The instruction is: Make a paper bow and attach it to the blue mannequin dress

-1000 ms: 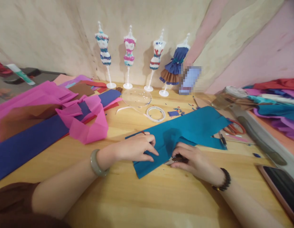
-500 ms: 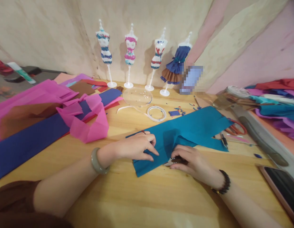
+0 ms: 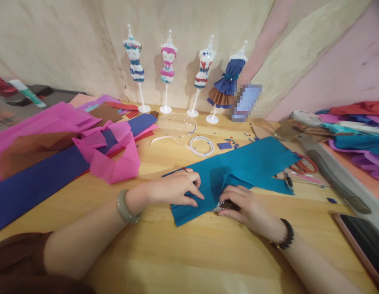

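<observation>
A long teal sheet, apparently crepe paper (image 3: 247,157), lies diagonally across the wooden table (image 3: 165,253), with a raised fold near its middle. Palm down, my left hand (image 3: 173,188) presses on the sheet's near left part, fingers apart and holding nothing. My right hand (image 3: 246,204) is closed around small scissors (image 3: 229,205) with a dark brown handle. Their pale blade tips meet the sheet's front edge, just right of my left fingertips. My palm and fingers hide part of the handle.
Several white mini mannequins (image 3: 166,65) stand along the wall. Before them lie a tape roll (image 3: 201,145) and a clear round dish (image 3: 177,124). Pink and blue sheets (image 3: 42,179) spread leftward. Orange-handled scissors (image 3: 304,164), a black clip (image 3: 289,182) and a phone (image 3: 360,241) are at right.
My right hand and the scissors have shifted slightly left along the sheet's edge, and less of the blades shows. My left hand stays almost where it was.
</observation>
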Available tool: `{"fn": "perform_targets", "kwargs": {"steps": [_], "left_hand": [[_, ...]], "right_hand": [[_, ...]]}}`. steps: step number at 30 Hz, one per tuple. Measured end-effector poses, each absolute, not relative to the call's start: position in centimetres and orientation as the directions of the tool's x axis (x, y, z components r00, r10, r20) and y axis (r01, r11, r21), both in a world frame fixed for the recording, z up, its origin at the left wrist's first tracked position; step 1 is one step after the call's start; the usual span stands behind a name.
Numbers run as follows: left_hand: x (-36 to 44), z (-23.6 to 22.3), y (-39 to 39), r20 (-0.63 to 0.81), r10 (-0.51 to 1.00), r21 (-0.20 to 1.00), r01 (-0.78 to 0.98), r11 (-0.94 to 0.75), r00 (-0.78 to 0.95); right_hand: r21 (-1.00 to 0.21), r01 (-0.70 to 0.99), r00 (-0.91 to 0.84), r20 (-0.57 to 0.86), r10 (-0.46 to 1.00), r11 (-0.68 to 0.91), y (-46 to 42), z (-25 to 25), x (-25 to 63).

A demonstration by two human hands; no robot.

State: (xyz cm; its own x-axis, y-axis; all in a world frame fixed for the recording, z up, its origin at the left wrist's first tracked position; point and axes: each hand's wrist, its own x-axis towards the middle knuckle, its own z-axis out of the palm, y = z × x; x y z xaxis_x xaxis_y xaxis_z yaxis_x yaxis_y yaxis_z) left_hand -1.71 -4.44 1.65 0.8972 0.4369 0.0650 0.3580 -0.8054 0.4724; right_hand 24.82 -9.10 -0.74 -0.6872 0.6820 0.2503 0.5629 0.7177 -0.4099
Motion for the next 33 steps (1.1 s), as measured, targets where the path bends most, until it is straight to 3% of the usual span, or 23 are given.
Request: {"fn": "perform_targets", "kwargs": {"steps": [33], "left_hand": [[-1.86,1.1,-4.19,0.089,0.431,0.471,0.343,-0.812,0.898]], "right_hand": [[-0.433,0.549,-0.687,0.254,0.681,0.715,-9.34,-0.96,24.55]]}}
